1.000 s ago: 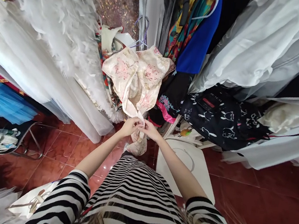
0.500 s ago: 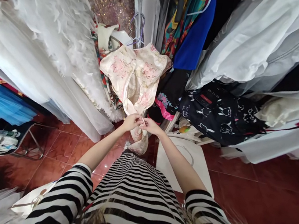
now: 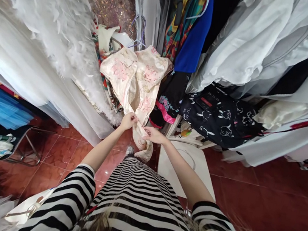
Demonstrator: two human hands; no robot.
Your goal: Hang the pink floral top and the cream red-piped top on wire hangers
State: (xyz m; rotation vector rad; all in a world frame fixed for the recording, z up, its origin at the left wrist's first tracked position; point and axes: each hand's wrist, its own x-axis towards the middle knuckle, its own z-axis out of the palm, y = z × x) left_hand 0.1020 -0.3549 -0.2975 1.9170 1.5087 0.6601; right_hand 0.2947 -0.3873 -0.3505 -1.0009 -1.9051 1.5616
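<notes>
A cream garment with pink flowers [image 3: 149, 74] hangs in front of me from a purple hanger [image 3: 137, 41], its front overlapping with an opening in the middle. My left hand [image 3: 129, 121] pinches its edge low down on the left side. Lower and to the right, my right hand [image 3: 153, 134] grips the same fabric between thumb and fingers. The cloth is drawn between both hands, and its lower end curls below them near my striped top [image 3: 142, 201]. Fingertips are partly hidden by the folds.
White feathered and tulle dresses [image 3: 53, 32] hang on the left. A white chair [image 3: 187, 166] stands at the right, beside a black printed cloth [image 3: 222, 117] with a phone [image 3: 206, 100] on it. White satin clothes [image 3: 244, 44] hang beyond. Red tiles [image 3: 63, 152] cover the floor.
My hands have moved apart: the left slightly up and left, the right slightly down. The fabric between them is now stretched out more. The view has shifted slightly to the right.
</notes>
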